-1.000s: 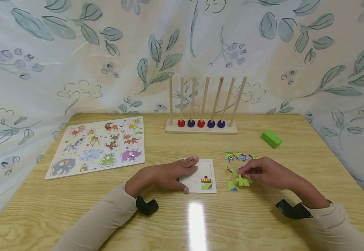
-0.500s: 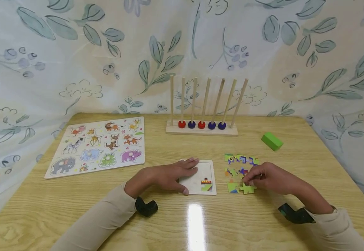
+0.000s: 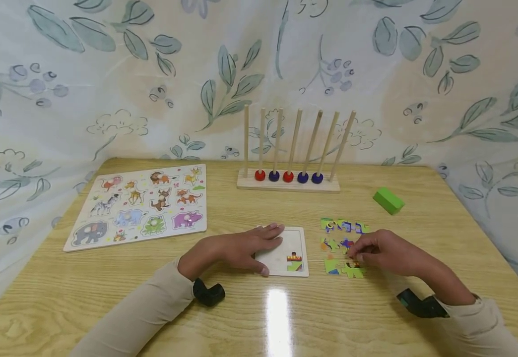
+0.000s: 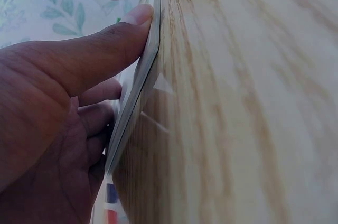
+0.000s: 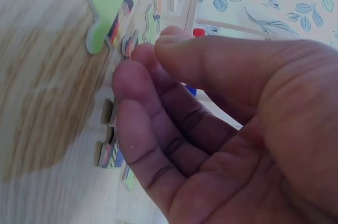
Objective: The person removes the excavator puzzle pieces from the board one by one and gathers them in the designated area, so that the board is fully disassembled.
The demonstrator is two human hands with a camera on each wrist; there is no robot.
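right hand (image 3: pixel 377 254) | pinches puzzle piece (image 3: pixel 353 270) at fingertips | left hand (image 3: pixel 241 248) flat on puzzle tray (image 3: pixel 291 248)

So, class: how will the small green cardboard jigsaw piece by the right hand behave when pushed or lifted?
The small green cardboard jigsaw piece looks flat and thin, so it probably slides rather than rolls. It likely weighs little. Lying flush on the glossy wooden table, it may be fiddly for the right hand to lift.

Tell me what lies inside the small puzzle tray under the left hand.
One fitted piece shows in the puzzle tray near corner. The left hand covers the tray's left part, so anything there is hidden.
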